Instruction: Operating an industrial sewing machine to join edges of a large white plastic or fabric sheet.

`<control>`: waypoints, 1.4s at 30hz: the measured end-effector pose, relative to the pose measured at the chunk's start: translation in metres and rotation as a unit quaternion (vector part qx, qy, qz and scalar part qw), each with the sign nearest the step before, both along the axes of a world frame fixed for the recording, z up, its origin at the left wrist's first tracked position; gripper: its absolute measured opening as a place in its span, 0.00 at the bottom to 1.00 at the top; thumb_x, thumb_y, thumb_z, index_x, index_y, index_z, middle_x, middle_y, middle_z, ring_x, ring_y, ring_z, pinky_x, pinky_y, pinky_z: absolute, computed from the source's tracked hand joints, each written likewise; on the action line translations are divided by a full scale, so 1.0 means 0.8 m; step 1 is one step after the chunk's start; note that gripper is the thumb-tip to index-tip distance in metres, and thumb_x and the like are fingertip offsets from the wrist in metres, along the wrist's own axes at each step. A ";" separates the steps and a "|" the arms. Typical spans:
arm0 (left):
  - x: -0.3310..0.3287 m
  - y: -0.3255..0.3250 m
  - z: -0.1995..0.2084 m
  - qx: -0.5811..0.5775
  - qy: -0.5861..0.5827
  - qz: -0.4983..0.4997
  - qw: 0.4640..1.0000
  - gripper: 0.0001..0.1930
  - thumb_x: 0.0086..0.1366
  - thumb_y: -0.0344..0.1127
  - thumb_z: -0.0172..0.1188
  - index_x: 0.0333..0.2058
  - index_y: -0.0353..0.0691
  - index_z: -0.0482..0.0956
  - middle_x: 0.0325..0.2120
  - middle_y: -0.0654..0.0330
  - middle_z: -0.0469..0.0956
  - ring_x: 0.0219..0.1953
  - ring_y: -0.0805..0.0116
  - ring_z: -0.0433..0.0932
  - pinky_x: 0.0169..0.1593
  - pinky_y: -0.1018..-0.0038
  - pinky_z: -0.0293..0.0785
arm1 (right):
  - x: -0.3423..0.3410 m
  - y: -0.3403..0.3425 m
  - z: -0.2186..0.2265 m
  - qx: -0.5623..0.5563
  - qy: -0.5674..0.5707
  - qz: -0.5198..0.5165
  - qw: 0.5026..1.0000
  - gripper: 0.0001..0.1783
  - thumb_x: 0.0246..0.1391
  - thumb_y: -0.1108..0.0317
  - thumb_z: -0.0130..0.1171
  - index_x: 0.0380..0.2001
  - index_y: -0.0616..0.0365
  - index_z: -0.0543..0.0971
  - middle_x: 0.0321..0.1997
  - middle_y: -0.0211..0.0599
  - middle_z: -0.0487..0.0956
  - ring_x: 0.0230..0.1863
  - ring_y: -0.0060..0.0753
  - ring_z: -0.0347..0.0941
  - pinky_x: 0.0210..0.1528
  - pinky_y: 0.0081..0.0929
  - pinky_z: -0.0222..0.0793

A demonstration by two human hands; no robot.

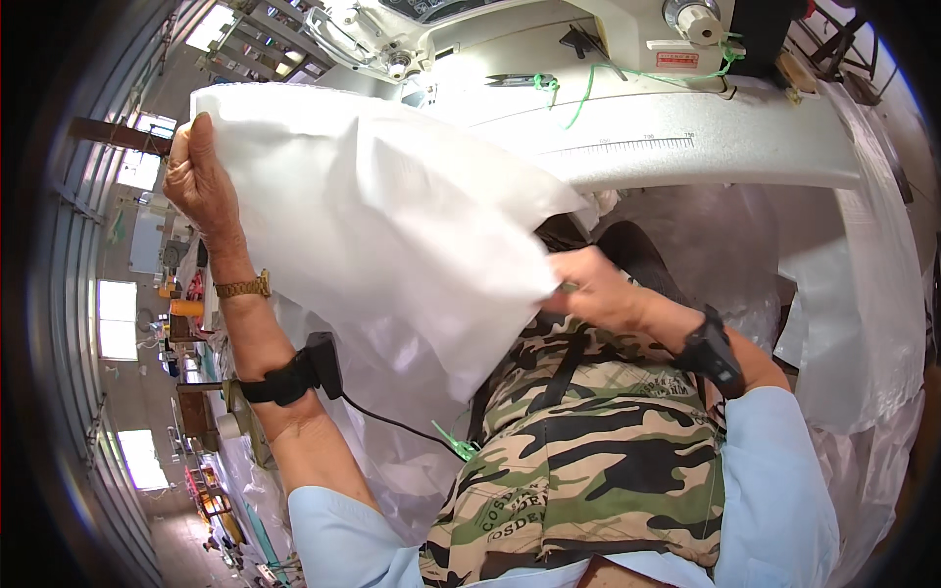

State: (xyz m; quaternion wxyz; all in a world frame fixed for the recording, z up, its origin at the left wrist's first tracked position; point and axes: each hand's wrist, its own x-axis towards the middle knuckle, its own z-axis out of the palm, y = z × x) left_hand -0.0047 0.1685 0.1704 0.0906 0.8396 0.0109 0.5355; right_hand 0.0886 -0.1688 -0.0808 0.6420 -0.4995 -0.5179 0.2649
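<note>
A large white sheet of smooth, fabric-like or plastic material is stretched between my two hands, creased through its middle. At the far left, my left hand grips the sheet's edge with the thumb up and the fingers curled. My right hand pinches the sheet's lower right corner in front of my camouflage apron. Something small and dark green shows by its fingers, too small to name. The sheet's far edge lies in front of a white sewing machine and hides part of its bed.
Green thread trails over the machine bed, near dark tweezers. More translucent white material hangs at the right, and some lies below the sheet. A black cable runs from my left arm strap. Cluttered shelving stands at the left.
</note>
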 end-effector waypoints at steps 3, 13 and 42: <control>-0.007 0.006 -0.003 0.031 -0.013 0.041 0.999 0.17 0.71 0.44 0.54 0.26 0.40 0.80 0.16 0.75 0.70 0.22 0.87 0.60 0.23 0.82 0.56 | 0.010 -0.044 0.057 -0.023 0.070 -0.180 0.981 0.10 0.56 0.69 0.64 0.25 0.63 0.77 0.22 0.33 0.75 0.23 0.14 0.66 0.25 0.20 0.64; 0.011 -0.022 -0.018 -0.054 -0.066 0.014 0.996 0.19 0.71 0.47 0.53 0.27 0.38 0.79 0.18 0.68 0.77 0.21 0.84 0.75 0.22 0.84 0.71 | 0.017 -0.046 0.068 -0.037 -0.366 -0.152 0.917 0.37 0.43 0.59 0.69 0.58 0.57 0.69 0.38 0.37 0.74 0.39 0.41 0.73 0.47 0.37 0.68; 0.010 -0.073 -0.030 -0.154 -0.039 0.050 0.986 0.22 0.69 0.53 0.54 0.28 0.38 0.78 0.22 0.67 0.75 0.26 0.82 0.70 0.31 0.79 0.68 | -0.044 0.078 0.129 -0.041 0.217 0.089 0.971 0.22 0.64 0.65 0.44 0.58 0.64 0.69 0.15 0.31 0.73 0.16 0.22 0.70 0.24 0.23 0.69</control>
